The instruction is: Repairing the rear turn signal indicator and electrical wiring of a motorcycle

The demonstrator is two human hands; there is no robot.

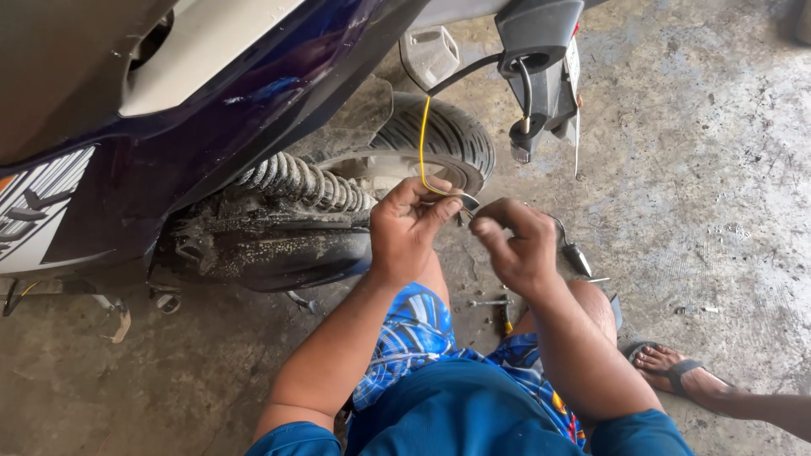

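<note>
A thin yellow wire (423, 139) hangs down from a black cable at the rear of a dark blue and white scooter (253, 76). My left hand (407, 230) pinches the lower end of this wire between thumb and fingers. My right hand (517, 245) is closed on the same wire end, close beside the left, with a thin black wire and a small connector (577, 257) trailing from it to the right. Both hands are held in front of the rear tyre (448, 139).
A dirty coil spring shock (304, 181) and black mudguard (279, 253) lie left of my hands. Small tools (494, 302) lie on the concrete floor (718, 169) between my knees. Another person's sandalled foot (667, 363) rests at the lower right.
</note>
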